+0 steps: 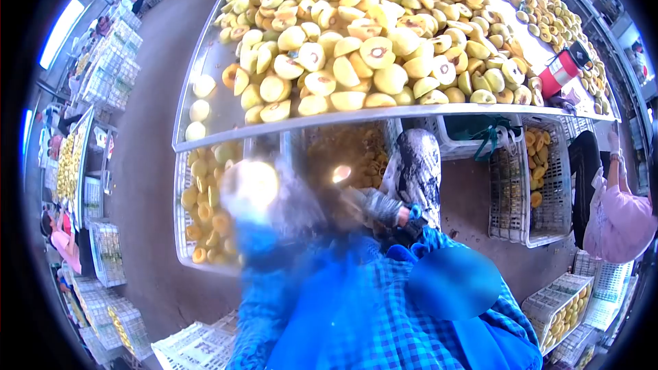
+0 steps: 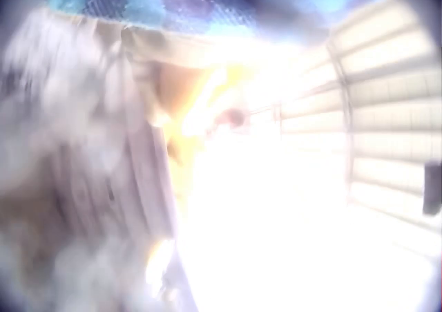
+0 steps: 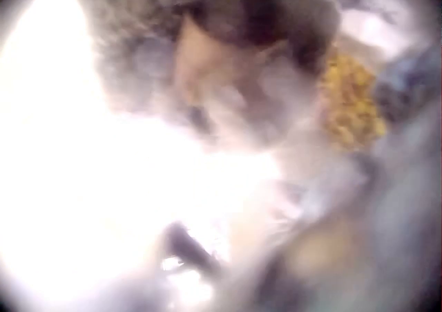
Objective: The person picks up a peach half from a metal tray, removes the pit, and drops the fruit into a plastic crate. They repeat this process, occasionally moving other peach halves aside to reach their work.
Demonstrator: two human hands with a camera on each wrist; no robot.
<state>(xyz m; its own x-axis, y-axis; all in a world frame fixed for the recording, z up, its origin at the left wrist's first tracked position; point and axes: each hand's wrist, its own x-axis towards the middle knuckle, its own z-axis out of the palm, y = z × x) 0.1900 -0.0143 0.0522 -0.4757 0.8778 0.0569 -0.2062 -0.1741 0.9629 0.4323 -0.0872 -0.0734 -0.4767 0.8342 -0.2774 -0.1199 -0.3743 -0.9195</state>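
Note:
Halved yellow peaches (image 1: 377, 51), several with stone or red hollow showing, cover the metal table (image 1: 301, 123) before me. My left hand (image 1: 250, 185) is a glaring blur below the table edge, over a crate side. Towards the middle of my lap is my right hand (image 1: 373, 205), blurred, with a small bright orange spot (image 1: 340, 175) just beyond it. Glare and blur hide the fingers, so I cannot tell what either hand holds. In the right wrist view, a brownish blurred shape (image 3: 228, 84) lies near the middle, with yellow fruit (image 3: 352, 101) beyond.
White crates of peach halves stand below the table at left (image 1: 199, 212) and right (image 1: 531, 185). A red bottle (image 1: 558, 74) lies on the table. Three whitish round pieces line its left edge. A person in pink (image 1: 620, 223) sits at right; stacked crates (image 1: 113, 62) line the left.

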